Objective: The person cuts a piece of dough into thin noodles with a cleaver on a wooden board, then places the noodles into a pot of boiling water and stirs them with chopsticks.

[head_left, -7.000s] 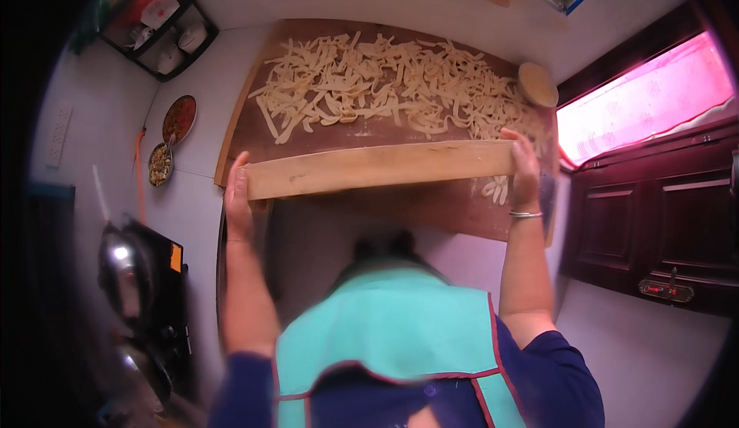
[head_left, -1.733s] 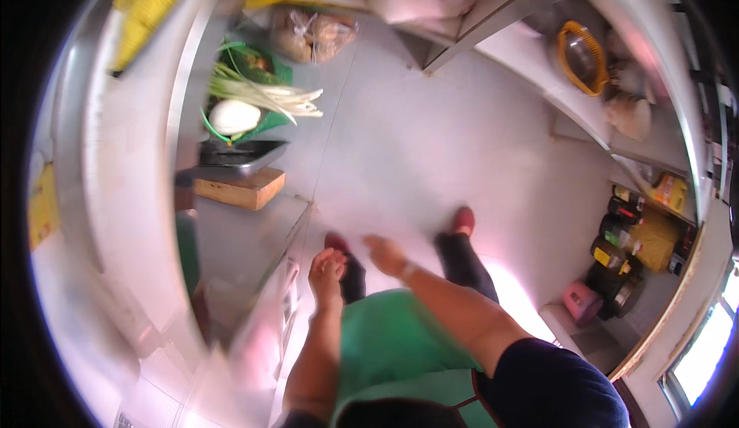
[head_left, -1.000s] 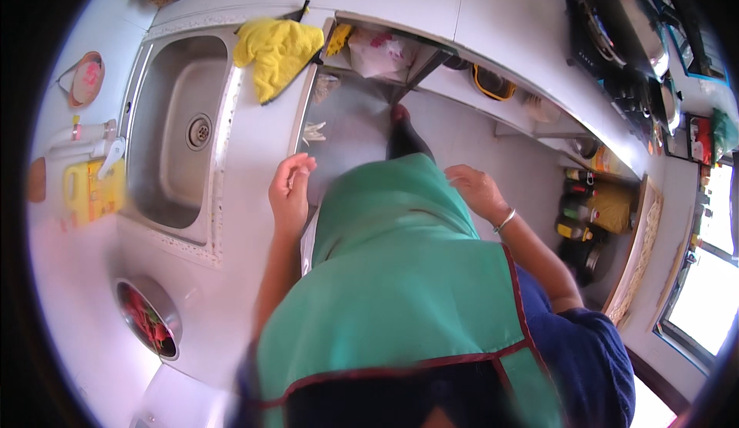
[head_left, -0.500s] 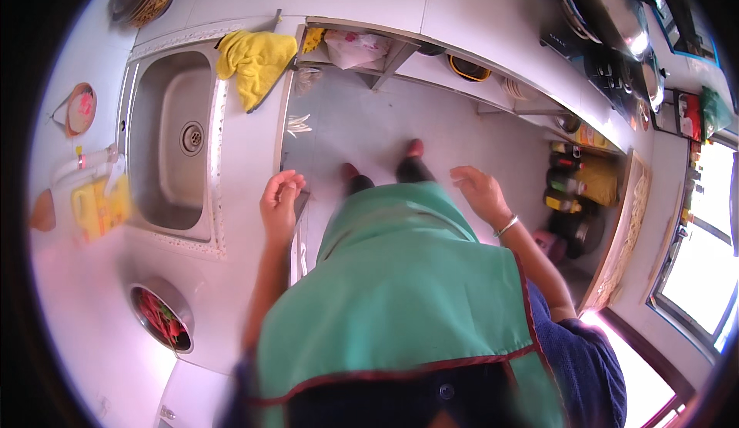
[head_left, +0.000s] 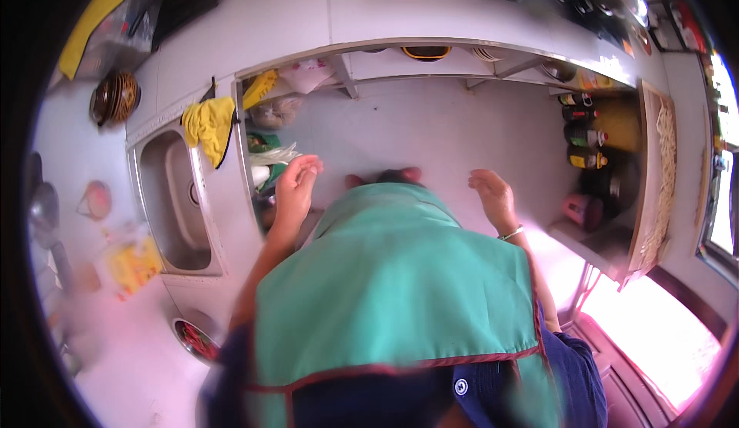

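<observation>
Both my hands hang in the air on either side of the green apron (head_left: 392, 274). My left hand (head_left: 295, 188) is empty, its fingers loosely bent and apart. It is nearest the open lower shelf, where white-stemmed greens (head_left: 275, 155) stick out behind it. Over the floor to the right, my right hand (head_left: 493, 195) is also empty, with loosely stretched fingers and a bangle at the wrist. A yellow cloth (head_left: 208, 129) drapes over the counter edge beside the metal sink (head_left: 173, 205), and neither hand touches it.
A metal bowl of red peppers (head_left: 196, 339) stands on the left counter. Stacked brown bowls (head_left: 115, 98) sit in the far-left corner. Bottles (head_left: 583, 135) line the low shelf on the right, near a wooden-edged counter end (head_left: 650, 189). The pale floor (head_left: 431, 124) lies ahead.
My view has turned and shifted, so the sink and cloth now sit further left and lower. More of the shelf and the right doorway shows. Both hands stay raised and empty.
</observation>
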### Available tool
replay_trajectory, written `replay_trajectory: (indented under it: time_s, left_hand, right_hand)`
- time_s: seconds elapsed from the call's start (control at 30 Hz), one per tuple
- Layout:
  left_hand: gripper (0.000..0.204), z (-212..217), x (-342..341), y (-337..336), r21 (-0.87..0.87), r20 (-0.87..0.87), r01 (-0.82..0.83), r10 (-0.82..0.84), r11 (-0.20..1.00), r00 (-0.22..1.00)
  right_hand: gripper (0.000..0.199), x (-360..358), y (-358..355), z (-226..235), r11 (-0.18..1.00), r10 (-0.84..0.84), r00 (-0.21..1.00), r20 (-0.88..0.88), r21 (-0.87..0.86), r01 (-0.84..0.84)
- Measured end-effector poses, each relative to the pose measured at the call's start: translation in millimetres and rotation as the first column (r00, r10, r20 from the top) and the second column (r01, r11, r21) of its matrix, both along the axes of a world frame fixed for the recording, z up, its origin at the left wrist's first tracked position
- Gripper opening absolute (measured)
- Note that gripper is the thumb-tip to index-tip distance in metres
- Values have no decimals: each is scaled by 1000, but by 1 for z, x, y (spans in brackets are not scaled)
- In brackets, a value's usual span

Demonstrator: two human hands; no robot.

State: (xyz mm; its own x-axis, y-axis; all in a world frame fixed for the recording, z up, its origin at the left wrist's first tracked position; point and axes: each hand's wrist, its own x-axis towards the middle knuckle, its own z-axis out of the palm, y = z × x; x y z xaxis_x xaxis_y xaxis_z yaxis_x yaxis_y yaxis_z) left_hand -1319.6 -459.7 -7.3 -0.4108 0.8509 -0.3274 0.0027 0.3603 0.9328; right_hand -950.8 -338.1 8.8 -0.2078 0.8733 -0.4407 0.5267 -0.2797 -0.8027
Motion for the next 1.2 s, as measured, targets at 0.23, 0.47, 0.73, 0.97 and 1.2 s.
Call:
replay_trajectory:
  time_s: [0.23, 0.47, 0.73, 0.97, 1.2]
  left_hand:
    - [21, -9, 66, 96, -22, -48, 346, -346, 938, 937]
    - [19, -43, 129, 180, -109, -205, 666, -673, 738, 711]
    - [15, -47, 235, 217, -222, -295, 932, -931, 286, 215]
    - [15, -24, 420, 289, 21, -201, 990, -970, 139, 140]
    - [16, -15, 527, 356, 62, -166, 997, -985, 45, 55]
  right_hand:
    - [20, 111, -27, -19, 914, -404, 911, -87, 6, 406]
    - [19, 169, -139, -45, 670, -742, 667, -62, -83, 738]
    - [19, 178, -126, 5, 482, -860, 498, -117, 138, 865]
    - [18, 225, -202, 6, 78, -992, 88, -85, 119, 990]
    - [19, 325, -111, 3, 33, -985, 55, -161, 137, 990]
